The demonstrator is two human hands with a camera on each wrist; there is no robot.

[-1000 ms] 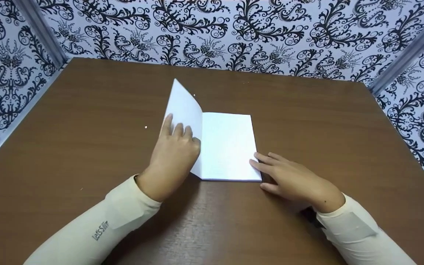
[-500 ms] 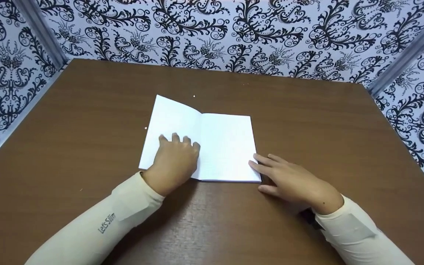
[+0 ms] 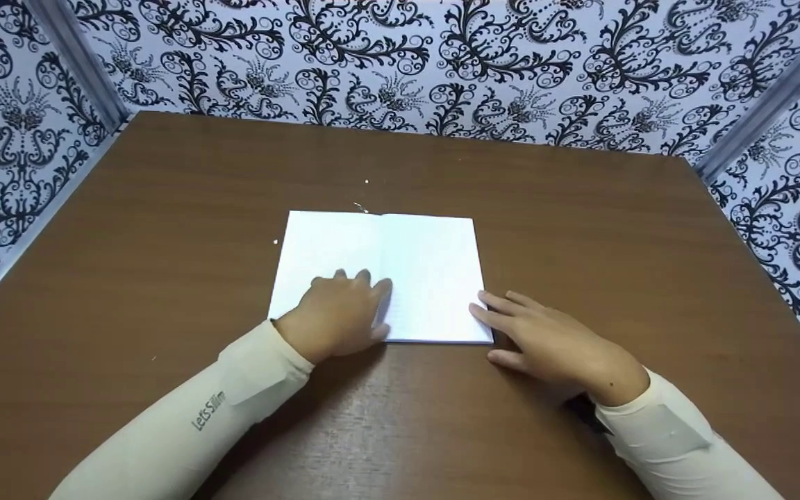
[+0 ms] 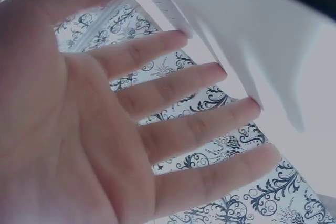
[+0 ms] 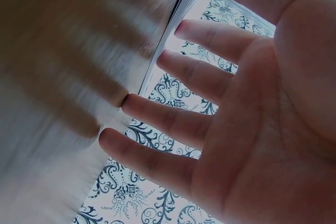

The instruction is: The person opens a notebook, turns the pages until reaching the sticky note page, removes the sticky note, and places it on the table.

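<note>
Notebook [image 3: 400, 271] with white pages lies open and flat in the middle of the brown tabletop [image 3: 164, 229], seen from the head camera. Left hand [image 3: 337, 316] rests palm down on the left page near the spine, fingers straight. Right hand [image 3: 553, 344] lies flat on the tabletop, its straight fingertips touching the notebook's lower right edge. Black-and-white patterned walls [image 3: 442, 62] surround the tabletop. From the left wrist, the left hand [image 4: 105, 129] shows spread, straight fingers against white pages [image 4: 252, 40]. From the right wrist, the right hand [image 5: 236, 114] shows relaxed, spread fingers touching the page edges [image 5: 173, 30].
</note>
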